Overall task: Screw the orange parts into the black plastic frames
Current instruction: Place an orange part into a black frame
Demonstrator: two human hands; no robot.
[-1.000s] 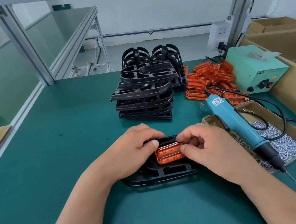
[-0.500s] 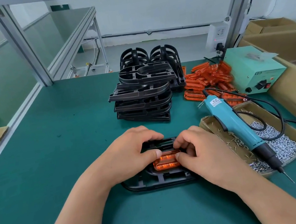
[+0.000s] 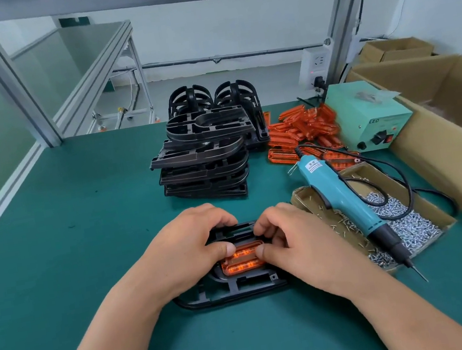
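A black plastic frame (image 3: 236, 290) lies flat on the green mat in front of me. An orange part (image 3: 242, 262) sits in its opening. My left hand (image 3: 189, 251) curls over the frame's left side, with its thumb pressing the orange part's left end. My right hand (image 3: 298, 243) curls over the right side, thumb on the part's right end. A stack of black frames (image 3: 206, 160) stands behind. A pile of orange parts (image 3: 301, 130) lies to its right.
A blue electric screwdriver (image 3: 346, 205) rests across a cardboard tray of screws (image 3: 413, 224) at the right. Its green power supply (image 3: 369, 116) sits at the back right. Cardboard boxes (image 3: 451, 121) line the right edge. Aluminium posts (image 3: 10, 88) stand behind.
The orange part has sunk from a raised tilt into the frame's opening. Both thumbs now lie on its top edge, and both hands have shifted slightly with the frame.
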